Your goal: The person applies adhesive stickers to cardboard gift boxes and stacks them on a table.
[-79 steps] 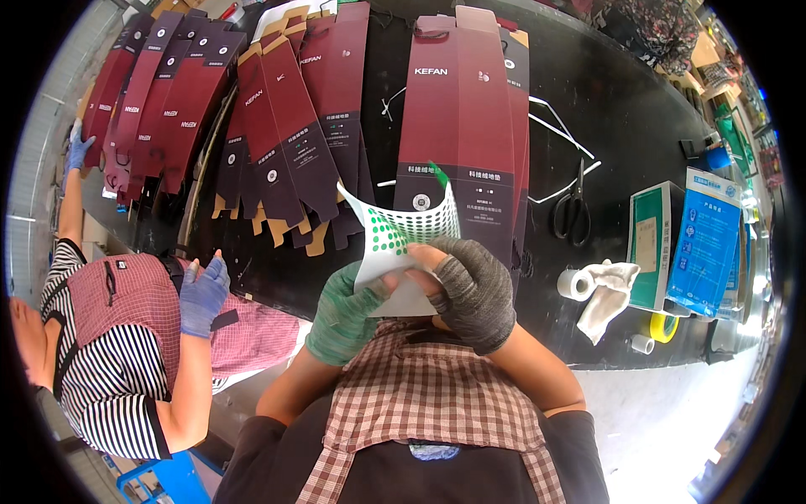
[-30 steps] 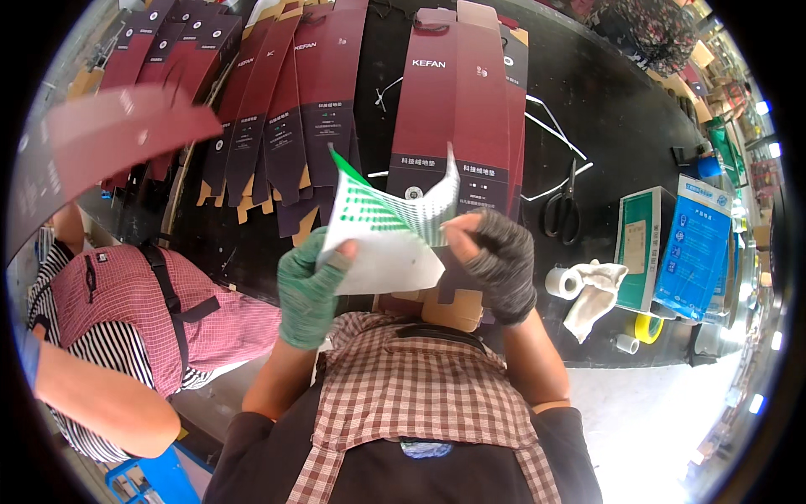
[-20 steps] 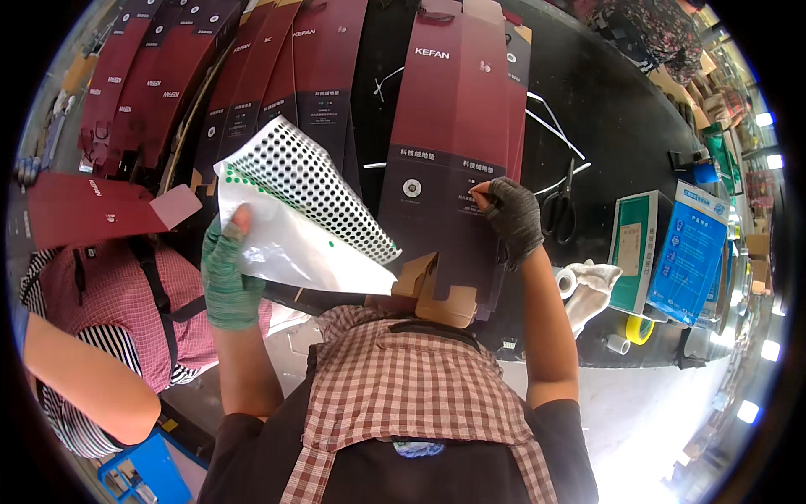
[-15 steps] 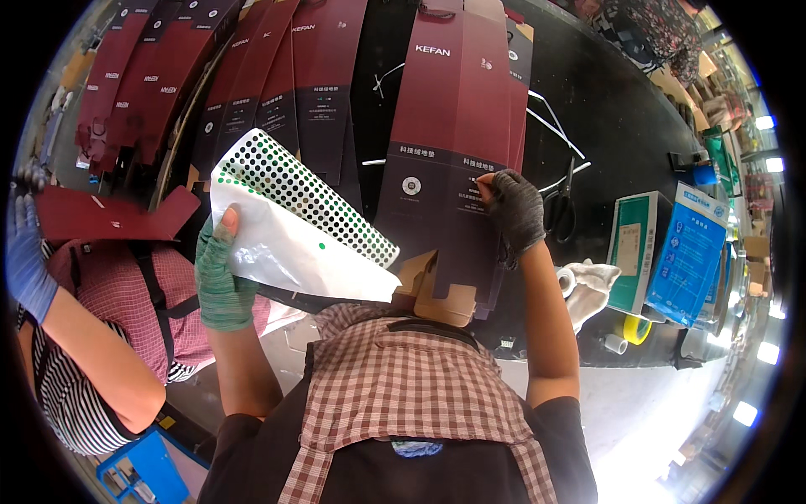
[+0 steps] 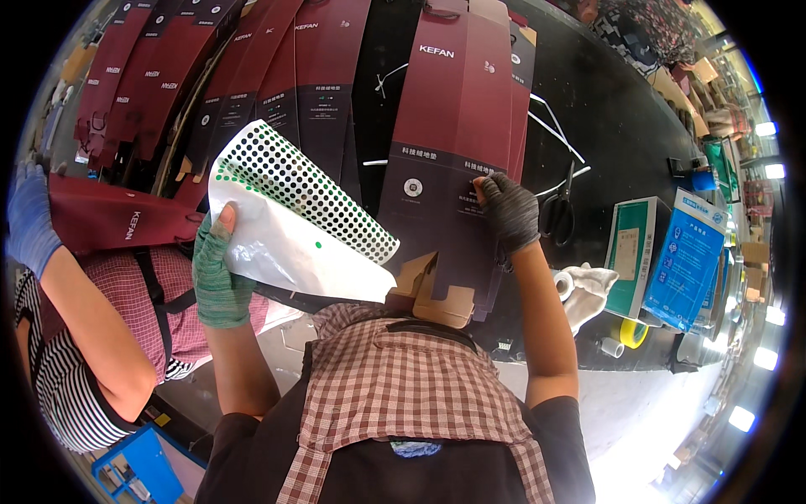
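Note:
A curled white sheet of round dot stickers (image 5: 298, 189), black with some green, is gripped between the thumb and fingers of my left hand (image 5: 222, 275), which wears a green fingerless glove. Its plain white backing faces me below the dots. My right hand (image 5: 509, 214), in a dark grey fingerless glove, is over the dark lower part of a flat maroon-and-black carton (image 5: 445, 109). Thumb and forefinger there are pinched together near the printed panel; whatever is between them is too small to make out. Brown cardboard flaps (image 5: 441, 302) stick out at the carton's near end.
Black-handled scissors (image 5: 560, 214) and white straps (image 5: 550, 122) lie right of the carton. Farther right are a blue box (image 5: 687, 256), yellow tape (image 5: 634, 333) and a white cloth (image 5: 592, 294). More maroon cartons (image 5: 323, 59) lie left, where a co-worker's blue-gloved hand (image 5: 32, 220) handles one.
My hands and the sticker sheet have barely shifted. At the left, the co-worker's hand has moved slightly up, and the maroon carton beside it has turned to show another face.

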Motion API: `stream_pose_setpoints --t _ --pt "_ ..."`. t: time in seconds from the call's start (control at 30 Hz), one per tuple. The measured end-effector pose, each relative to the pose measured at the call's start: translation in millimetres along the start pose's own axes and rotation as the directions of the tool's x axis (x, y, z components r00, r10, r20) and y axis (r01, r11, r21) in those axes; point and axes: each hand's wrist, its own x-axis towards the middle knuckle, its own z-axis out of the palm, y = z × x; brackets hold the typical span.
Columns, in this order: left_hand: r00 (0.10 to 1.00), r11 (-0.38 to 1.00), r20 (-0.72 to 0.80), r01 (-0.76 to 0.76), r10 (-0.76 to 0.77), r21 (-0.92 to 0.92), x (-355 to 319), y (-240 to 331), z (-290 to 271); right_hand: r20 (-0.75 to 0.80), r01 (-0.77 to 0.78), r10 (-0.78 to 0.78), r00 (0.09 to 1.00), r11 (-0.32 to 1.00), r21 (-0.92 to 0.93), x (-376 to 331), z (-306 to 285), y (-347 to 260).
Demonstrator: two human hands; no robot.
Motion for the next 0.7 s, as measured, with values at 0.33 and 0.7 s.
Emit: stream_pose_setpoints --t 0.33,0.7 --pt "1.0 1.0 0.006 -0.006 0.006 -0.018 0 0 -6 0.182 0.064 -0.076 0.98 0.996 0.069 -6 -17 -1" --pt "0.994 0.998 0.09 -0.063 0.066 -0.029 6 3 -12 0.182 -0.219 0.187 0.965 0.96 0.175 15 -40 -46"
